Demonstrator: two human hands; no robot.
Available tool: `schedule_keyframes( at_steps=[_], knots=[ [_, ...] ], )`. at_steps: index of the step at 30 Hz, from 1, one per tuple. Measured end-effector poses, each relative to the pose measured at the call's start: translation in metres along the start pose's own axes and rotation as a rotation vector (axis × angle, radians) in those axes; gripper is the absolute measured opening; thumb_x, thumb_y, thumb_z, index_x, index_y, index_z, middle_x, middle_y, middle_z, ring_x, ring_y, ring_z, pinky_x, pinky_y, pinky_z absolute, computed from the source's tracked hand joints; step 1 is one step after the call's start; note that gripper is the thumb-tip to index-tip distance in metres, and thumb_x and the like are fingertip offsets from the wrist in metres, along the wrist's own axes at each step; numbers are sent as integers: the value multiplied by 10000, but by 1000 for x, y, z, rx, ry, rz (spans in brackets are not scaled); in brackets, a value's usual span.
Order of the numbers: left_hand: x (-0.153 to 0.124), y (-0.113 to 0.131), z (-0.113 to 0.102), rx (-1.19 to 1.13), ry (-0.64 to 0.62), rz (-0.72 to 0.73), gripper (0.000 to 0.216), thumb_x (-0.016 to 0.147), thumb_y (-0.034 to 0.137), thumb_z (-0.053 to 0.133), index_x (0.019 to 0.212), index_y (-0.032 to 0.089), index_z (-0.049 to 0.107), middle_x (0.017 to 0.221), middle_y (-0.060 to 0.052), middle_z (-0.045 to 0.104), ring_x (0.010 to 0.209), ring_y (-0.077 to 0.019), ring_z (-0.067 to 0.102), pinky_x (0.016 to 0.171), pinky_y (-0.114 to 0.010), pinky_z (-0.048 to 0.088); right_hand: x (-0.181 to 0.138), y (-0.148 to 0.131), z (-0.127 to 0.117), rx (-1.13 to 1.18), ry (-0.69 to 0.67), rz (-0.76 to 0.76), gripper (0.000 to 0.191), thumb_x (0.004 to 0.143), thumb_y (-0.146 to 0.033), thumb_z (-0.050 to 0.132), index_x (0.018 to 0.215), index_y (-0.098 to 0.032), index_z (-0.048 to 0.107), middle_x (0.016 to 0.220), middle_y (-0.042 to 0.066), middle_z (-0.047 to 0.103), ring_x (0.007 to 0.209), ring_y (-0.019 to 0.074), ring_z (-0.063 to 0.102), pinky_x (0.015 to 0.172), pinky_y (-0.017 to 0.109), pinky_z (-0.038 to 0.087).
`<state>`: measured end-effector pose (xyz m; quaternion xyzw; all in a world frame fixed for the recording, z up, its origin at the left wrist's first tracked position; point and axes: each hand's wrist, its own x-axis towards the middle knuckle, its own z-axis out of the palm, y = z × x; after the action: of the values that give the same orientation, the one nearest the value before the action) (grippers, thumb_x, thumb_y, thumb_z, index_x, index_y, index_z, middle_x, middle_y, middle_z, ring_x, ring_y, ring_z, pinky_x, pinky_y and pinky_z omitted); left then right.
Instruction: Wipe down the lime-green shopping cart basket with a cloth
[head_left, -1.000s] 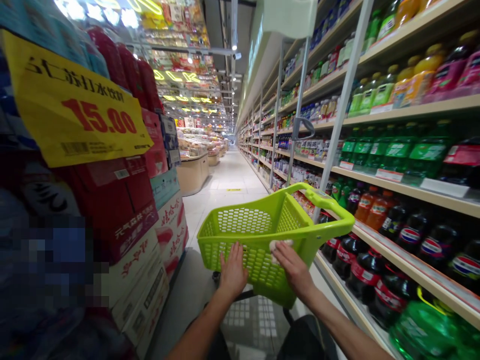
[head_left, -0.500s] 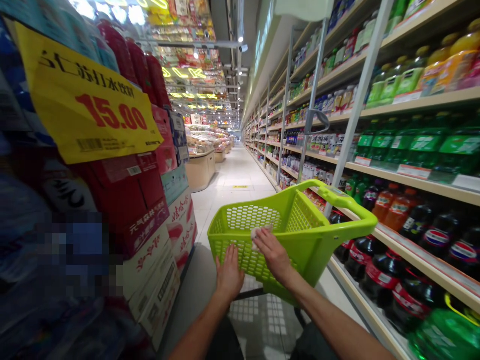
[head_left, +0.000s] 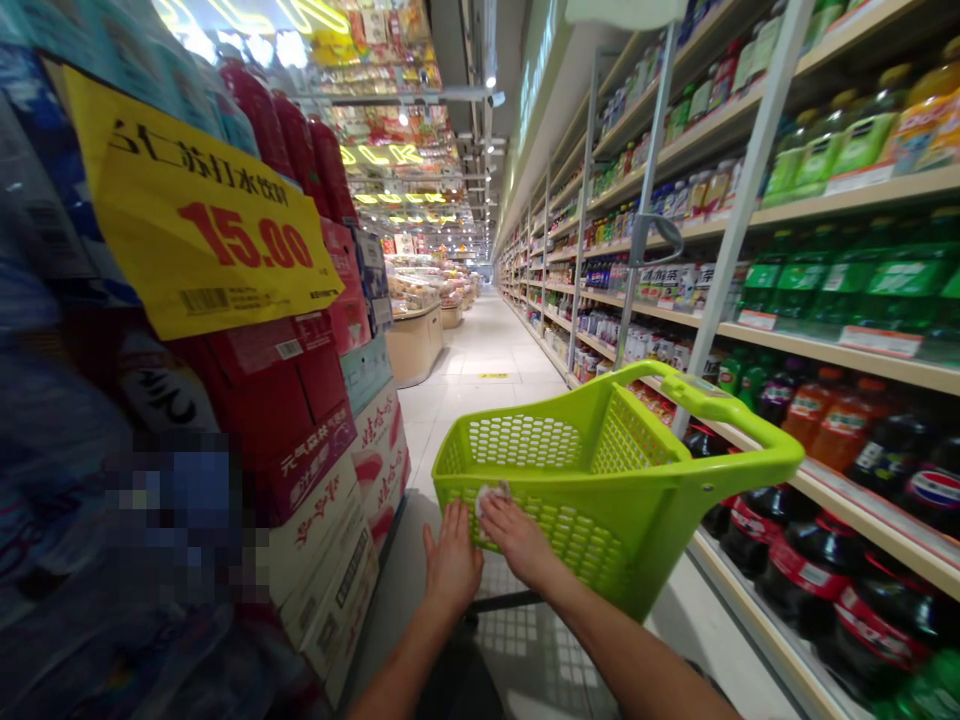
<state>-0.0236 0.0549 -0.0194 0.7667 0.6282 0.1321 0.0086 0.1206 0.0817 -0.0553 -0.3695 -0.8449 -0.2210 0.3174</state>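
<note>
A bright green plastic shopping cart point(head_left: 660, 510) with perforated walls stands before me, its handle toward the right. My right hand point(head_left: 525, 545) presses a small crumpled white cloth point(head_left: 484, 499) against the outside of the near side wall, close to the cart's left end. Its fingers lie over the cloth and hide part of it. My left hand point(head_left: 454, 562) is just left of it, fingers stretched out, fingertips resting on the lower left corner of the cart. Nothing shows in that hand.
Shelves of bottled drinks point(head_left: 840, 400) line the right side, close behind the cart's handle. Stacked drink cartons point(head_left: 300, 410) with a yellow price sign point(head_left: 217, 230) stand close on the left. A tiled aisle point(head_left: 495, 345) runs ahead past display counters point(head_left: 420, 340).
My right hand has slid the cloth down and left, from the upper rim to the side wall, nearer my left hand. The view has shifted slightly, with the cart appearing farther right.
</note>
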Motion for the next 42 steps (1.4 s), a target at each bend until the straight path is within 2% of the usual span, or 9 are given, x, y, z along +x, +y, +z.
schedule_keyframes(
  at_steps=[4,9,12,19,27,32,35,37,42],
  knots=[
    [3,-12,-3,16,18,-38,605,707,99,396,1307,100,326,1413,-141,259,1308,-236,223,1039,-528,161,-3,-14,15,16,-21,-16,234,826,-182,504,1030,-171,617,1112,85,614,1118,195,502,905,361,456],
    [15,-14,-8,28,59,-35,594,719,103,401,1308,112,321,1406,-145,282,1303,-248,233,1030,-530,180,51,-5,-30,-5,169,16,285,854,-164,435,1100,-164,578,1218,89,540,1209,208,402,969,382,400],
    [24,0,-14,36,80,11,621,708,106,401,1321,108,300,1420,-136,249,1311,-248,210,1040,-528,147,59,14,-52,-72,178,100,298,845,-112,412,1084,-156,586,1209,103,545,1205,231,406,960,419,401],
    [44,50,-7,13,21,186,712,651,138,396,1350,165,264,1439,-66,216,1334,-240,120,1055,-525,68,4,46,-58,-184,48,184,271,798,-101,475,1008,-191,619,1157,91,584,1107,238,504,885,390,459],
    [54,65,4,-24,-7,177,751,617,132,379,1355,183,251,1443,-35,198,1336,-231,107,1051,-538,18,-54,105,-157,-361,129,378,481,728,7,332,1070,-214,588,1210,59,545,1165,216,445,925,381,414],
    [52,106,15,-116,-65,327,778,612,164,385,1367,216,205,1453,8,156,1342,-208,70,1067,-500,28,-31,79,-127,-354,97,320,371,688,-53,454,958,-236,631,1158,48,584,1141,266,456,935,448,367],
    [51,114,16,-132,-58,348,775,620,174,378,1372,208,188,1453,4,158,1342,-212,74,1062,-515,33,-21,75,-115,-347,140,270,290,725,-86,505,933,-241,637,1085,38,624,1102,237,484,939,422,364],
    [51,109,12,-119,-34,353,779,621,170,375,1374,210,179,1451,6,172,1339,-212,94,1060,-517,53,-30,88,-133,-353,168,280,265,755,-69,480,887,-230,644,1088,37,621,1100,215,482,932,387,381],
    [48,100,-1,-55,-29,330,776,618,165,384,1371,194,199,1441,-22,221,1328,-234,142,1051,-526,95,-70,135,-222,-425,253,434,270,825,-140,401,958,-193,630,1143,82,573,1156,231,422,959,430,375]
  ],
)
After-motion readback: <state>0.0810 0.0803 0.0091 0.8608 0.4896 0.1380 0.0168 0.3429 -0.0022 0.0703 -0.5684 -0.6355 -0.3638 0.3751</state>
